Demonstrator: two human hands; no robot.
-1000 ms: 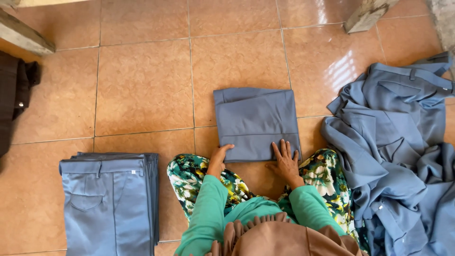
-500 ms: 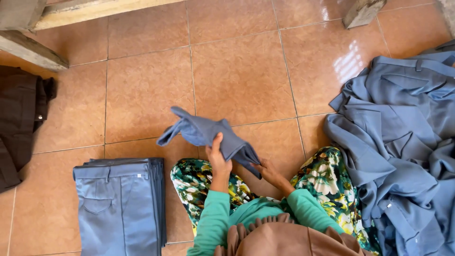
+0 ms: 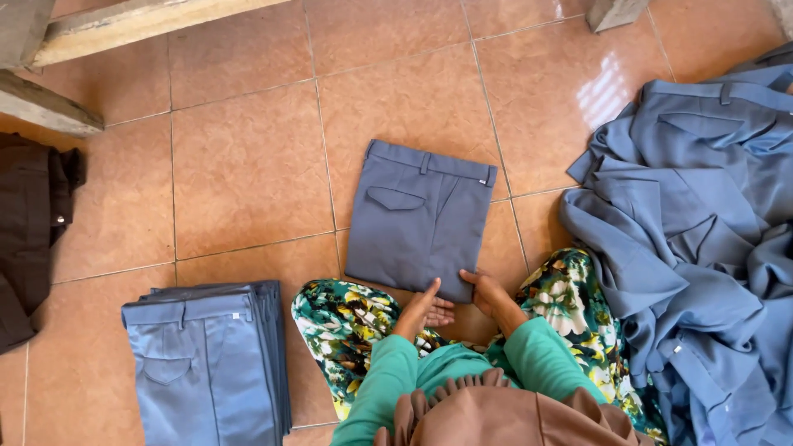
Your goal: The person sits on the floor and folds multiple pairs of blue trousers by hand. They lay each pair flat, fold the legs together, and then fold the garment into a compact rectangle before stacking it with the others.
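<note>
Two hands: left hand [image 3: 425, 307] and right hand [image 3: 485, 291] are resting released at the near edge of the folded grey-blue trousers [image 3: 420, 216].
Change: trousers, lifted half a second ago, are now lying flat on the tiled floor [image 3: 248, 165].
Meaning: fold looking finished.
Nearby: stack of folded blue trousers [image 3: 206, 363]; heap of unfolded blue garments [image 3: 702, 223].

The person wears a long-sleeved plain green top, its sleeves reaching the wrists of the bare left hand [image 3: 428, 310] and bare right hand [image 3: 486, 291]. A brown ruffled head covering shows at the bottom edge. The legs are covered in green floral-print fabric with yellow and white blooms.
</note>
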